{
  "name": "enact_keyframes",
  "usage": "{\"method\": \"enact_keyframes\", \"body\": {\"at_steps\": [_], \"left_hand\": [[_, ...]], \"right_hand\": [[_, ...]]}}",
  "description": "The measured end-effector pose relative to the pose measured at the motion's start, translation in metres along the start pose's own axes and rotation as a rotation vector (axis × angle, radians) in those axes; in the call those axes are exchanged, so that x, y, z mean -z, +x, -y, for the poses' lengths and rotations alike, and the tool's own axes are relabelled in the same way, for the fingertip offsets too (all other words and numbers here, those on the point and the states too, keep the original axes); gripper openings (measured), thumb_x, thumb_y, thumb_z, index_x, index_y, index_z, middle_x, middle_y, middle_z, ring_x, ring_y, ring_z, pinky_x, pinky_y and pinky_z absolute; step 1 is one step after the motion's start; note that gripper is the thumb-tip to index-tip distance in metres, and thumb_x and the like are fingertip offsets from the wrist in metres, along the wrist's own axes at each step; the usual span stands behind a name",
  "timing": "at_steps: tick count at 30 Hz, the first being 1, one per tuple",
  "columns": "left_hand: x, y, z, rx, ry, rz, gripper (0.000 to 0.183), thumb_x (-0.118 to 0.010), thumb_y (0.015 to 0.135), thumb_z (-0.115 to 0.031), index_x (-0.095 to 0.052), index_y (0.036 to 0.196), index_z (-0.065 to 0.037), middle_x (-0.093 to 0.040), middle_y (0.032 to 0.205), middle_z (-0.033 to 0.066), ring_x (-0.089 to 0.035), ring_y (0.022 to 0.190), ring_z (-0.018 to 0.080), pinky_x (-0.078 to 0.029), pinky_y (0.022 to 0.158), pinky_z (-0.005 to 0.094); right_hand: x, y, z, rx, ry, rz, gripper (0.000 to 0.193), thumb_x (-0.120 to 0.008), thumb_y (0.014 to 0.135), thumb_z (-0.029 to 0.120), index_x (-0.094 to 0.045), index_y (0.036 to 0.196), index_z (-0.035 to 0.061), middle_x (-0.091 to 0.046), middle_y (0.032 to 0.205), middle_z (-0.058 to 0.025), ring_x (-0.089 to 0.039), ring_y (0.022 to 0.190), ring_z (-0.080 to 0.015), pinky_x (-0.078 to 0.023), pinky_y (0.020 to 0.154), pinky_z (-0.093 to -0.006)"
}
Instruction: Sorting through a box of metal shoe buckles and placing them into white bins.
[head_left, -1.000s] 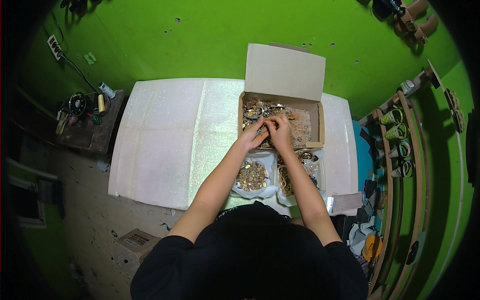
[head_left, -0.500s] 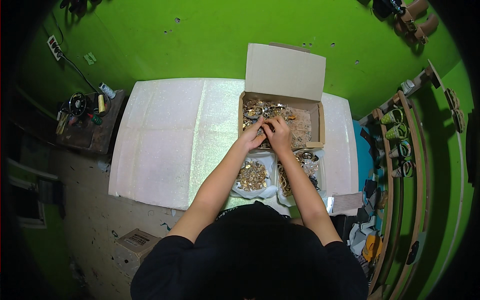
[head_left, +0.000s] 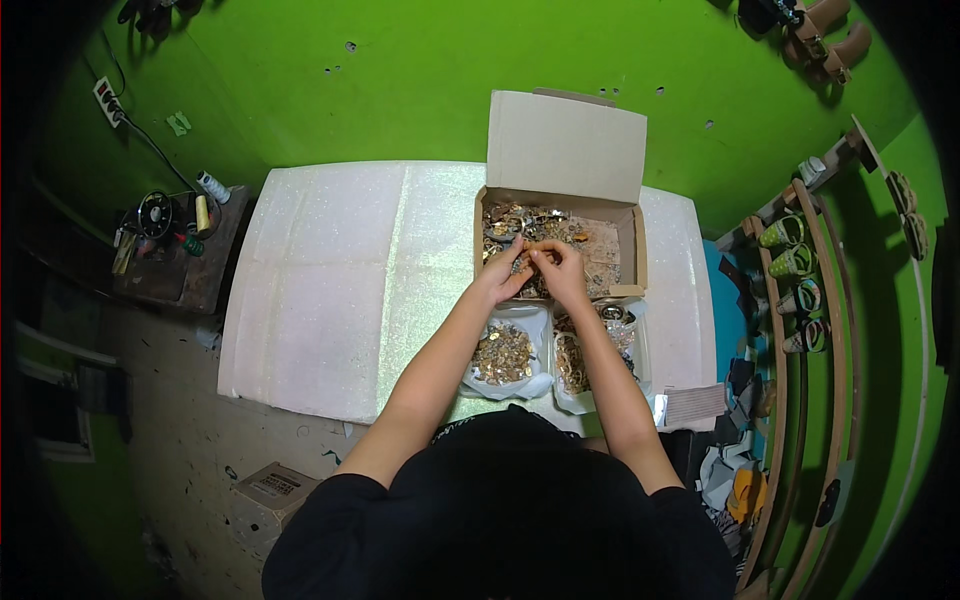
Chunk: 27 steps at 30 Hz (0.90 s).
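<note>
My left hand (head_left: 502, 276) and my right hand (head_left: 562, 274) are close together over the front of an open cardboard box (head_left: 625, 292). Inside it lies a jumble of small metal fittings (head_left: 530, 217), gold, silver and dark, heaped toward the left. The left hand is cupped, palm turned to the right, with small shiny pieces seeming to show at its fingers. My right fingers are bent into a pinch beside the left fingertips; whatever is between them is too small to name. Below my wrists stand a plastic-lined tub of gold pieces (head_left: 503, 354) and a second tub (head_left: 572, 402) holding ring-like and chain-like fittings.
The table (head_left: 320, 290) has a pale shimmering cover. A grey corrugated piece (head_left: 694, 404) lies at its right front corner. Left of it stands a sewing machine table (head_left: 185, 265) with thread spools. Sandals hang on a wooden rack (head_left: 779, 380) at right; a carton (head_left: 272, 498) sits on the floor.
My right hand has shifted very slightly, its fingers still bent by the left fingertips. The left hand stays nearly in place. The whole view has moved a little.
</note>
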<state>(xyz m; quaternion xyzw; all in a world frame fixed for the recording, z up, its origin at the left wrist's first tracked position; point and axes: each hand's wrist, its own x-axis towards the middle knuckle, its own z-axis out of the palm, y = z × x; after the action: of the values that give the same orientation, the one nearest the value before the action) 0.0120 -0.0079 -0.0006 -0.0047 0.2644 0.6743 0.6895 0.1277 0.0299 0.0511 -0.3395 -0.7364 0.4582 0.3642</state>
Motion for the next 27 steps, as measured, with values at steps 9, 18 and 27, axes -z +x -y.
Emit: {"method": "enact_keyframes", "body": {"at_steps": [9, 18, 27], "left_hand": [[0.001, -0.003, -0.003, -0.030, 0.039, 0.085, 0.028, -0.046, 0.082, -0.031, -0.042, 0.082, -0.003, -0.050, 0.105, 0.0149, -0.049, 0.099, 0.0185, -0.043, 0.086, 0.0286], [-0.007, -0.005, 0.000, -0.035, -0.008, 0.122, 0.027, -0.041, 0.085, -0.030, -0.043, 0.083, -0.003, -0.050, 0.092, 0.0093, -0.047, 0.102, 0.0183, -0.040, 0.088, 0.0291], [0.003, -0.001, -0.001, -0.001, -0.032, 0.151, 0.028, -0.040, 0.086, -0.030, -0.046, 0.085, -0.002, -0.051, 0.091, 0.0099, -0.050, 0.097, 0.0201, -0.045, 0.081, 0.0332]], "right_hand": [[0.024, -0.042, 0.030, -0.274, 0.086, 0.635, 0.014, -0.066, 0.064, 0.006, -0.061, 0.076, 0.0011, -0.059, 0.066, -0.0017, -0.050, 0.058, -0.0054, -0.040, 0.055, -0.0197], [0.020, -0.019, -0.019, -0.204, -0.109, 0.093, 0.023, -0.059, 0.069, 0.008, -0.056, 0.090, 0.0000, -0.059, 0.072, -0.0057, -0.050, 0.060, -0.0101, -0.041, 0.057, -0.0233], [-0.003, 0.004, -0.024, -0.490, 0.168, 0.156, 0.041, -0.060, 0.068, 0.007, -0.042, 0.103, -0.0050, -0.058, 0.080, -0.0101, -0.054, 0.076, -0.0135, -0.043, 0.070, -0.0255]]}}
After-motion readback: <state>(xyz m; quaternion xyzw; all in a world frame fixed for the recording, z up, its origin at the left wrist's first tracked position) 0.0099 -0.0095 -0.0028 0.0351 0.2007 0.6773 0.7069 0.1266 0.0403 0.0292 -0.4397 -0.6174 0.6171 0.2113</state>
